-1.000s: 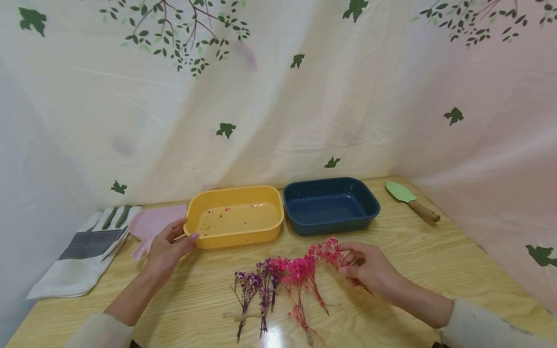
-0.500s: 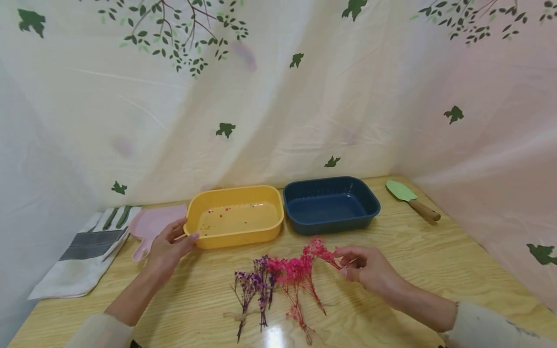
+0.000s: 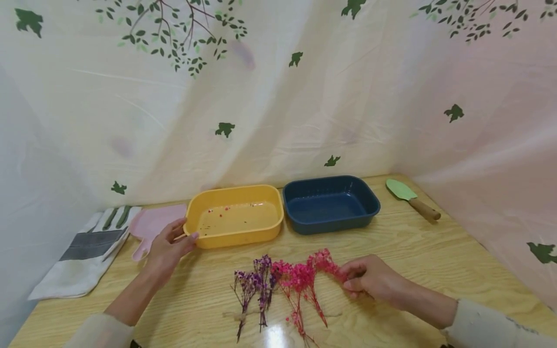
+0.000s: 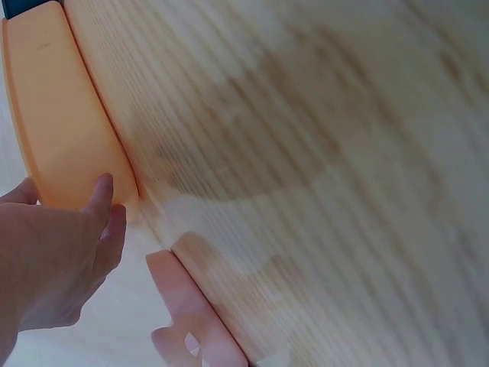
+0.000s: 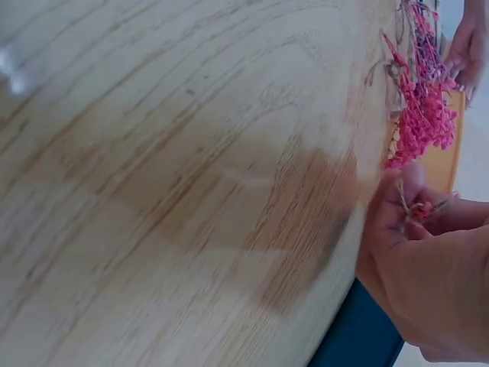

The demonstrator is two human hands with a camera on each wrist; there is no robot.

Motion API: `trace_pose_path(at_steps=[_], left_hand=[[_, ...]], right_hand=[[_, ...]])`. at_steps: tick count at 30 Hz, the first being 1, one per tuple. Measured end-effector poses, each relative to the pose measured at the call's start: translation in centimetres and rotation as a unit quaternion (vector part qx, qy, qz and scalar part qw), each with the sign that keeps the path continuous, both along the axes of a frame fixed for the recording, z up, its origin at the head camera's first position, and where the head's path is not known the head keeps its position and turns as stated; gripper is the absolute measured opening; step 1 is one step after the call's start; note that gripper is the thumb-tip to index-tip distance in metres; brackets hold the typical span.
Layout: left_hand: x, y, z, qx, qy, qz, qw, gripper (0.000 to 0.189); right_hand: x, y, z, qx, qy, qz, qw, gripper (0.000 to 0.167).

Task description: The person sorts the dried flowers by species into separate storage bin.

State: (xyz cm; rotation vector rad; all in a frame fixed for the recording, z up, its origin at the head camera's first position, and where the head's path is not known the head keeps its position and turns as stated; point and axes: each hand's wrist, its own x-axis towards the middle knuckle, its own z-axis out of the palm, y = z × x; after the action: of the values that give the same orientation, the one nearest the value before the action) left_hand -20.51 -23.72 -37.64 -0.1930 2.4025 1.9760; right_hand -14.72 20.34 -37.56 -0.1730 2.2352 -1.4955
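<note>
My left hand holds the left front corner of a yellow basin, which has small red and dark bits on its floor. In the left wrist view, the fingers lie against the basin's outer wall. My right hand pinches a sprig of pink dried flowers by its stem, low over the table. The stem end pokes out of the fist in the right wrist view. Left of it lie more pink dried flowers and purple dried flowers, side by side, across a strand of twine.
A dark blue basin stands right of the yellow one. A green trowel with a wooden handle lies at the right. On the left are a pink dustpan-like piece and striped white cloth gloves. A printed curtain hangs behind.
My right hand has come slightly down toward me with the pink dried flowers, whose heads trail to the left. The left hand stays at the yellow basin.
</note>
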Motion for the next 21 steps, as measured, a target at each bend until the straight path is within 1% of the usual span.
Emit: trace_pose_path(at_steps=[3,5,10,12,14,16,18,20,21], left_hand=[[0.0,0.0,0.0,-0.004,-0.004,0.000,1.0000,0.073],[0.0,0.1,0.0,-0.005,-0.005,0.000,1.0000,0.073],[0.0,0.1,0.0,-0.009,-0.005,0.004,0.9999,0.073],[0.0,0.1,0.0,-0.011,-0.006,0.004,0.9999,0.073],[0.0,0.1,0.0,-0.012,-0.007,0.004,0.9999,0.074],[0.0,0.1,0.1,-0.012,-0.009,0.003,0.9999,0.074],[0.0,0.1,0.2,-0.013,-0.011,0.003,0.9999,0.075],[0.0,0.1,0.2,-0.012,-0.011,0.003,0.9999,0.075],[0.0,0.2,0.2,-0.012,-0.012,0.002,0.9998,0.075]], right_hand=[[-0.1,0.2,0.3,-0.018,0.003,-0.007,0.9998,0.031],[-0.1,0.3,0.4,-0.019,0.008,-0.017,0.9996,0.034],[0.0,0.2,0.8,-0.021,0.035,-0.039,0.9984,0.031],[0.0,0.1,0.8,-0.012,0.062,-0.028,0.9977,0.026],[0.0,0.1,0.7,0.011,0.096,-0.007,0.9953,0.022],[-0.1,0.0,0.5,0.050,0.131,0.016,0.9900,0.020],[-0.1,0.0,0.1,0.086,0.161,0.038,0.9824,0.020],[-0.1,0.1,-0.2,0.109,0.176,0.054,0.9769,0.020],[-0.2,0.1,-0.4,0.114,0.176,0.059,0.9760,0.019]])
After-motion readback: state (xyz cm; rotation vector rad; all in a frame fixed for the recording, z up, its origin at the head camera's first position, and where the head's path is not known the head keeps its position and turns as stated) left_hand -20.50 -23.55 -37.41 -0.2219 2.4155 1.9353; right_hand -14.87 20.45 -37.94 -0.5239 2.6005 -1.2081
